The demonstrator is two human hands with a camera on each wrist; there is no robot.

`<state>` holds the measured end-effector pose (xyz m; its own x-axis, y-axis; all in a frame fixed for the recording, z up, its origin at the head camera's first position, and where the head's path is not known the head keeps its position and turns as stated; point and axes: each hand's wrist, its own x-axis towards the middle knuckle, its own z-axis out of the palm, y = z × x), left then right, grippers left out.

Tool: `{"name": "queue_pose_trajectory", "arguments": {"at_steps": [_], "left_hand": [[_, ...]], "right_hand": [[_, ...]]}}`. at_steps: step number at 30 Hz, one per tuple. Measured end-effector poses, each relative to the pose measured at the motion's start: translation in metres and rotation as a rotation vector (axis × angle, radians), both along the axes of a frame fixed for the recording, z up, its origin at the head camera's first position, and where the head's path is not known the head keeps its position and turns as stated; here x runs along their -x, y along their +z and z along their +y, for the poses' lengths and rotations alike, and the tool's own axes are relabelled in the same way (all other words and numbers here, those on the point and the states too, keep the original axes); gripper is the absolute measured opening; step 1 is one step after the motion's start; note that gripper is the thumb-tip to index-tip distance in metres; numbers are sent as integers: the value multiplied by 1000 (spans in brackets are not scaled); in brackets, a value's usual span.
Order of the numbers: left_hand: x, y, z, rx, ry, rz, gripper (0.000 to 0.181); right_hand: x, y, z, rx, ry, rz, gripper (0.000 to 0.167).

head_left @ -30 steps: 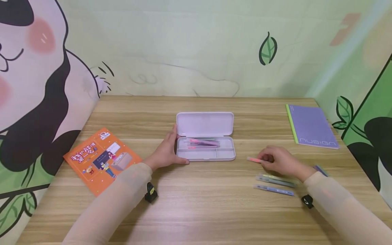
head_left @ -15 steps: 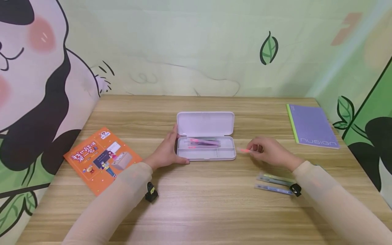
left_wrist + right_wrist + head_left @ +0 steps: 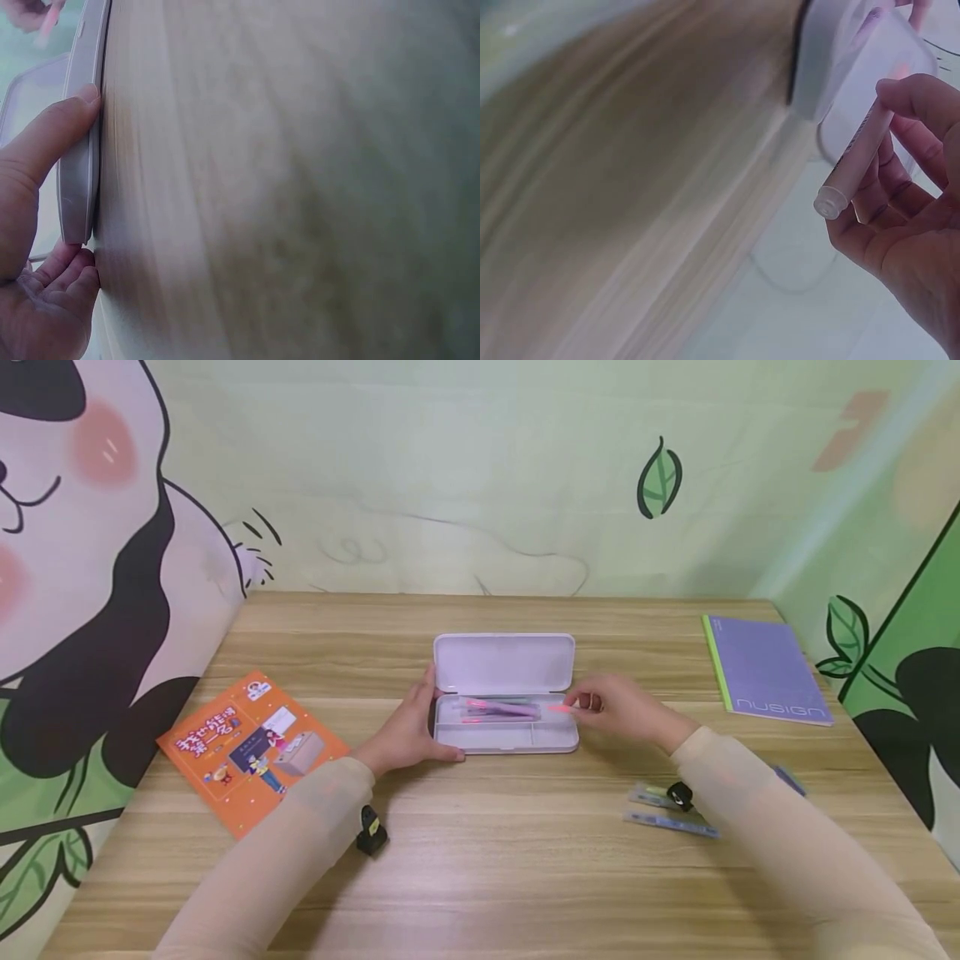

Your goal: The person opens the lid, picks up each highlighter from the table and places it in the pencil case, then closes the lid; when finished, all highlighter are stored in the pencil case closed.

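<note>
A white pencil case [image 3: 483,739] lies with its lid raised mid-table, and several pens [image 3: 498,710] rest in its long back compartment. My left hand [image 3: 408,727] holds the case's left end, thumb on the front edge and fingers around the side, as the left wrist view also shows. My right hand [image 3: 618,708] pinches a pink highlighter [image 3: 558,708] between thumb and fingers, over the right end of the back compartment. In the right wrist view the pale barrel of the highlighter [image 3: 857,154] slants across the fingers, its blunt end towards the camera.
A few more pens [image 3: 671,824] lie on the table [image 3: 510,860] under the right forearm, with a dark one [image 3: 790,779] beyond the sleeve. An orange book [image 3: 251,752] is at the left, a purple notebook [image 3: 768,668] at the back right. A wall stands behind.
My right hand has carried the pink highlighter left and away from me, from beside the loose pens to over the case's right end. The left hand has stayed on the case.
</note>
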<state>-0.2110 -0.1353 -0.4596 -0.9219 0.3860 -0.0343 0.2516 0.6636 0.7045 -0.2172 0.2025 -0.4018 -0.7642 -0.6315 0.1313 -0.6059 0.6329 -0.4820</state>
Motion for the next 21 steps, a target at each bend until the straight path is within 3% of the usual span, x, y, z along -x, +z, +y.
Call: {"name": "queue_pose_trajectory", "arguments": {"at_steps": [11,21], "left_hand": [[1,-1,-1,-5,1,8,144],[0,0,-1,-12,-4,13,143]], "right_hand": [[15,9,-47,-12,38,-18,11],[23,2,-86,-36,65,-39,9]]}}
